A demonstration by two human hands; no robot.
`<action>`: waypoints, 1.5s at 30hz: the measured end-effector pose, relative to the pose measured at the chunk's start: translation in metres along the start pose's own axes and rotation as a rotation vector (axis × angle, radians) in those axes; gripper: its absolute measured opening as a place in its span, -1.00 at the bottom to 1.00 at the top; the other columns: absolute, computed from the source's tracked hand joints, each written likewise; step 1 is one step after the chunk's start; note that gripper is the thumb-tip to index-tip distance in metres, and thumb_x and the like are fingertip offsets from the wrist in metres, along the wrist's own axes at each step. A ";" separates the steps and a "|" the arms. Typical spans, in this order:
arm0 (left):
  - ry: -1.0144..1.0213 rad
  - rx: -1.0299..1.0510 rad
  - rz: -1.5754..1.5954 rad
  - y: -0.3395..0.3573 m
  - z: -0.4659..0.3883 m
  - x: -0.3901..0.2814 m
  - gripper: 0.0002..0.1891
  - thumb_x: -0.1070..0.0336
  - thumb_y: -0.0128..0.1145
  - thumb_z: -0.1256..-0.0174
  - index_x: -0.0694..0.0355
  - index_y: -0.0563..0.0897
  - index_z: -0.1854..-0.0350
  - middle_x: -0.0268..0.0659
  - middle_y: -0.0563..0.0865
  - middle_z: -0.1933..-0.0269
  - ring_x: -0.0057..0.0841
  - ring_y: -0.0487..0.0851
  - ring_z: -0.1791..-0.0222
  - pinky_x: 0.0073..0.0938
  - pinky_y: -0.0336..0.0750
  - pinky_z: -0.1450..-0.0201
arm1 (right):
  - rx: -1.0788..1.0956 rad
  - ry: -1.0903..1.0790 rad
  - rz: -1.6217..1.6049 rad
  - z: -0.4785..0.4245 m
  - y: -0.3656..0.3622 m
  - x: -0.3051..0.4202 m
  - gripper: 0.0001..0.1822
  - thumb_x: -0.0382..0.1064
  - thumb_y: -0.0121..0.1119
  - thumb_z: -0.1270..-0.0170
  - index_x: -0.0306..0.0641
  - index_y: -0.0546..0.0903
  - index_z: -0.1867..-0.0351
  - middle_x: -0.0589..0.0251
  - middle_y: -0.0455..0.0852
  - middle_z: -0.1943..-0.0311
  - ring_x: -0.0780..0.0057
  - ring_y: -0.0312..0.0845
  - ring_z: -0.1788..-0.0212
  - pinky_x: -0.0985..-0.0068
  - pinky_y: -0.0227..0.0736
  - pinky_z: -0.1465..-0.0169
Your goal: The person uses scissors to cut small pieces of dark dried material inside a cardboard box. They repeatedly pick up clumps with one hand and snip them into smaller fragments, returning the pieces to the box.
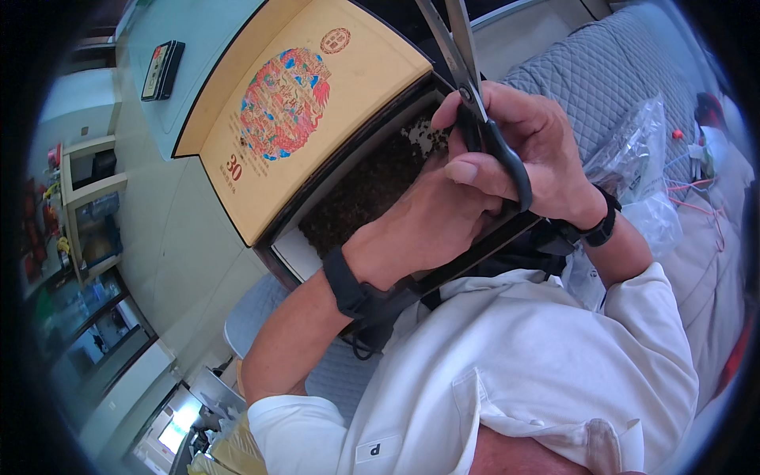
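My right hand (534, 142) holds a pair of scissors (466, 77) with black handles. Their metal blades point up and away from me, slightly apart. Just below it, my left hand (415, 219) reaches into an open cardboard box (291, 252); its fingertips are hidden, so whether they grip anything does not show. Dark brown, crumbly loose material (356, 196) covers the inside of the box, with a whitish patch (423, 135) near the far end. The raised lid (314, 101) has a cream inner face with a round red and blue print and writing.
A grey quilted cover (594, 65) lies on the right, with clear plastic bags (638, 154) and thin coloured cords (694, 190). A small black case (162, 70) rests on the pale green tabletop (208, 35) at upper left. A wooden shelf unit (89, 202) stands beyond the tiled floor (178, 225).
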State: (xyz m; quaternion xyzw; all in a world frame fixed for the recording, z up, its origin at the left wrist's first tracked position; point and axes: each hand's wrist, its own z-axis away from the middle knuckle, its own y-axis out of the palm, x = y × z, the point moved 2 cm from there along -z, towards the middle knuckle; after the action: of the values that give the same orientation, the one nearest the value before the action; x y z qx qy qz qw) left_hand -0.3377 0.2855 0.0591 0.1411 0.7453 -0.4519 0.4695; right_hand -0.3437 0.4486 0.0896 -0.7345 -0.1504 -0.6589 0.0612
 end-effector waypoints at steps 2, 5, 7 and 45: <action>-0.083 -0.013 0.131 0.002 -0.004 0.001 -0.51 0.43 0.28 -0.40 0.33 0.55 -0.37 0.09 0.79 -0.12 0.11 0.76 -0.18 -0.01 0.69 -0.23 | -0.008 -0.077 0.022 0.000 0.000 -0.004 -0.59 -0.22 0.66 -0.39 -0.36 0.75 -0.12 0.44 0.77 0.27 0.84 0.66 0.24 0.74 0.59 0.13; -0.050 -0.118 -0.071 0.004 -0.002 0.000 -0.48 0.41 0.22 -0.44 0.31 0.51 -0.44 0.08 0.77 -0.12 0.10 0.76 -0.17 0.00 0.69 -0.18 | 0.007 -0.076 0.073 -0.002 0.001 -0.005 -0.59 -0.23 0.67 -0.36 -0.36 0.75 -0.12 0.44 0.77 0.28 0.85 0.63 0.27 0.74 0.56 0.18; -0.089 -0.093 -0.211 0.006 0.005 0.007 -0.52 0.43 0.19 -0.49 0.32 0.53 -0.43 0.06 0.75 -0.16 0.05 0.75 -0.19 -0.05 0.66 -0.24 | 0.025 -0.101 0.136 -0.003 0.001 -0.003 -0.59 -0.23 0.67 -0.35 -0.36 0.76 -0.11 0.45 0.76 0.30 0.86 0.61 0.28 0.75 0.55 0.20; -0.831 -0.426 -0.063 -0.053 0.104 -0.022 -0.64 0.51 0.46 -0.38 0.25 0.73 -0.19 -0.16 0.79 0.28 -0.38 0.78 0.31 -0.37 0.67 0.16 | 0.017 -0.146 0.198 -0.005 0.003 -0.007 -0.63 -0.24 0.66 -0.37 -0.32 0.78 -0.08 0.55 0.67 0.41 0.90 0.50 0.37 0.77 0.40 0.33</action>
State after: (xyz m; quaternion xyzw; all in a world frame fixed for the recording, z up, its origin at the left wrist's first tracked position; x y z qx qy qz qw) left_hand -0.3001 0.1774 0.0902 -0.1739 0.5744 -0.3208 0.7327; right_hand -0.3484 0.4435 0.0833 -0.7911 -0.0870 -0.5933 0.1211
